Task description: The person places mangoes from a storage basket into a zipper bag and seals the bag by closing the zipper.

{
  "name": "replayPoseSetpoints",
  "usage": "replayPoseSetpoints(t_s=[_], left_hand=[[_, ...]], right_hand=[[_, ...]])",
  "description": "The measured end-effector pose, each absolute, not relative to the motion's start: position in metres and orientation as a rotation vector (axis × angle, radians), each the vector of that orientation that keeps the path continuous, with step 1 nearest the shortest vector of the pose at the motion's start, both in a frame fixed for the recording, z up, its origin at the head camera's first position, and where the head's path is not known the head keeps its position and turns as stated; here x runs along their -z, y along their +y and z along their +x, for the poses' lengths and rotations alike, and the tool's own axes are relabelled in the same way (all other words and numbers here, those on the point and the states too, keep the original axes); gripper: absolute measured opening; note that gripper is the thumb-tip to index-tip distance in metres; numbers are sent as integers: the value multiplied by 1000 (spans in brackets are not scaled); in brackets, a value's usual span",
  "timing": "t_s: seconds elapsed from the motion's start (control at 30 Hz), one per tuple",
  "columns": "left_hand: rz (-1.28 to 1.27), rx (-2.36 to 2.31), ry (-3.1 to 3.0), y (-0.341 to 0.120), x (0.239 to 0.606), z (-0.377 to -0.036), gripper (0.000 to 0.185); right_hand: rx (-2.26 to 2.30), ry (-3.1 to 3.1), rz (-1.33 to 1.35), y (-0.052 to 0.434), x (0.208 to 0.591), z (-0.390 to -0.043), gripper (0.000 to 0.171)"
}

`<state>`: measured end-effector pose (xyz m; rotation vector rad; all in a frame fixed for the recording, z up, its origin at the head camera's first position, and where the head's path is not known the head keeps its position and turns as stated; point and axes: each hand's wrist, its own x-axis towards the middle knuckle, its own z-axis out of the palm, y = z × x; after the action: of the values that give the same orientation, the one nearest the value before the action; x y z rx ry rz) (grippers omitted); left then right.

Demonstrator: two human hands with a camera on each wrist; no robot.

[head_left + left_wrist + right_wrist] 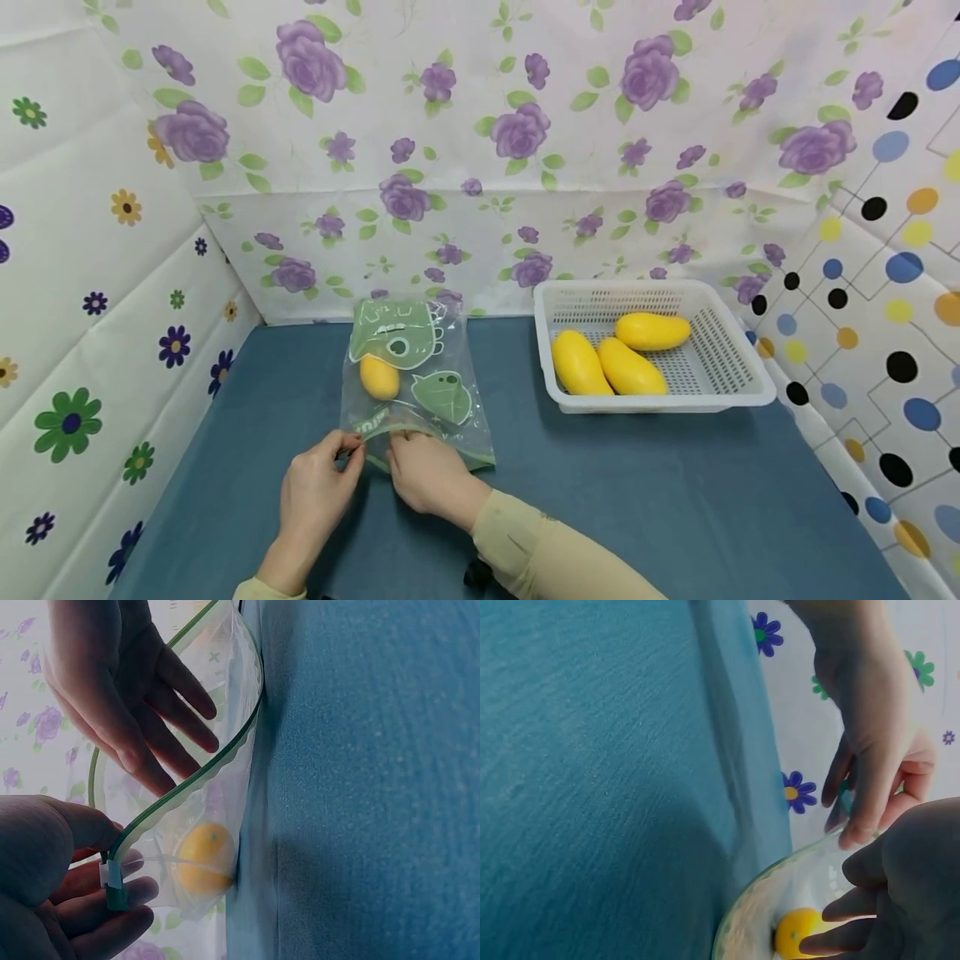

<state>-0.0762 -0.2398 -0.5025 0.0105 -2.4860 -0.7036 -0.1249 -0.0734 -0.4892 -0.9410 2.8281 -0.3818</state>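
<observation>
A clear zip bag [444, 398] with green cartoon prints lies on the table, its green-edged mouth toward me. One yellow mango [379, 378] is inside it. My left hand [318, 485] pinches the left end of the mouth, beside the white zip slider [110, 874]. The right hand [431, 469] is at the mouth; in the left wrist view its straight, spread fingers [169, 746] reach into the opening and hold nothing. The mouth stands wide apart in that view, with the mango lower in the bag.
A white plastic basket [720, 398] stands to the right at the back, with three yellow mangoes [632, 368] in it. Blue cloth [675, 500] covers the table. Flowered sheets [465, 150] hang behind and at the left, and a dotted one [892, 367] at the right.
</observation>
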Motion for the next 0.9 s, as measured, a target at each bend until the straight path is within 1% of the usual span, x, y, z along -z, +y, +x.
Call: replayPoseSetpoints(t_s=[0.3, 0.53, 0.9], left_hand=[[36, 710, -2501, -240, 504, -75, 14], [26, 700, -2501, -239, 504, -74, 15], [22, 706, -2515, -238, 505, -75, 13]], right_hand=[[474, 2769, -1070, -55, 484, -116, 42], [692, 2700, -1029, -37, 480, -118, 37], [902, 2693, -969, -12, 465, -125, 36]])
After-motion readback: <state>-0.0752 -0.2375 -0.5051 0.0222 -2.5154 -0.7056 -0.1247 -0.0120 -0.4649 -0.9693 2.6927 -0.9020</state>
